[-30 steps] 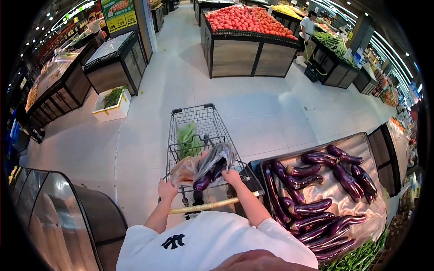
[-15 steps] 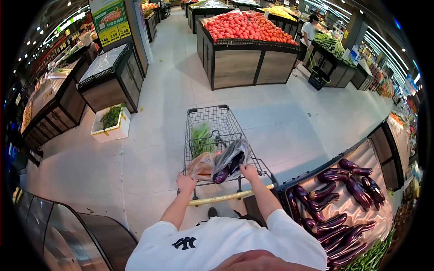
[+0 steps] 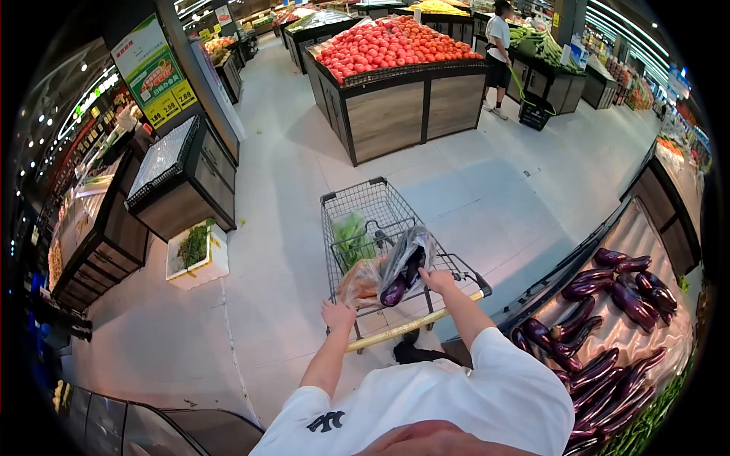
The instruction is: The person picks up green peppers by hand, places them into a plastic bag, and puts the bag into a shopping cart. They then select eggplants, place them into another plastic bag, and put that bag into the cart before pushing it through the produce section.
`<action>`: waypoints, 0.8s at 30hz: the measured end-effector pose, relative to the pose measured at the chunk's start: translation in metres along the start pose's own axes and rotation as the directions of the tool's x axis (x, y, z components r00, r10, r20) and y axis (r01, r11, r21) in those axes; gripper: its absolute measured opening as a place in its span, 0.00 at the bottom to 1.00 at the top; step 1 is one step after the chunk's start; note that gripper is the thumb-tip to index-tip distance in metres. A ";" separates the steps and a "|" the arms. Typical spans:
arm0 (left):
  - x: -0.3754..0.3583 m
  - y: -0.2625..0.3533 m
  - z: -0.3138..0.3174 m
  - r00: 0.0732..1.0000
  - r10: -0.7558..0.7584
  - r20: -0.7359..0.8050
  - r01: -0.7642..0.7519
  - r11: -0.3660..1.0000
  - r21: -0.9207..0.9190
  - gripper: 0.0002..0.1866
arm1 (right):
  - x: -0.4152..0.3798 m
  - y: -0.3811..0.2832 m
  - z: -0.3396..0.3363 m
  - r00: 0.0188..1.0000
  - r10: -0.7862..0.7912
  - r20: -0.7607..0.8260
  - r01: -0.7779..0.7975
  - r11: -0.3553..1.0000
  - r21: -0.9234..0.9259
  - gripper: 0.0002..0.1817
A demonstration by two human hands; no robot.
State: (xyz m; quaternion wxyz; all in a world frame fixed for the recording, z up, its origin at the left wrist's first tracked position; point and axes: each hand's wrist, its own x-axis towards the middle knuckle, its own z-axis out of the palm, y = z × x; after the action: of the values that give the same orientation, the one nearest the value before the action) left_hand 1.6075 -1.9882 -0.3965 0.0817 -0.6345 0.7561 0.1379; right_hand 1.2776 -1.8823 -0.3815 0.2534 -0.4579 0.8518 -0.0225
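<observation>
A wire shopping cart stands in front of me, with its yellow handle bar close to my body. At the left rear of the basket, my left hand is closed at the edge of a clear plastic bag of orange produce. My right hand is closed on the side of a clear plastic bag of eggplants; its fingertips are partly hidden. Both bags rest at the rear of the basket, side by side. Bagged green vegetables lie farther forward.
Loose eggplants lie on a display at my right, beside green beans. Ahead is a tomato stand. A white foam box of greens sits on the floor at left. A person stands beside a black basket.
My view has turned slightly left, and the tomato stand looks nearer. The cart, the bags and both hands appear farther right in view. Both hands keep their hold.
</observation>
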 end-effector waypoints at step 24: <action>0.103 0.105 0.007 0.995 0.087 0.056 -0.094 0.988 0.126 0.28 | 0.137 0.061 -0.079 0.979 -0.083 0.184 0.061 0.991 0.122 0.59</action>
State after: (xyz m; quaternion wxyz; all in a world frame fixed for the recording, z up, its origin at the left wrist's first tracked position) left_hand 1.4853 -2.0660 -0.4231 0.1351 -0.5893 0.7891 0.1084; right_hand 1.1333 -1.9705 -0.3852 0.3580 -0.4732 0.8041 -0.0375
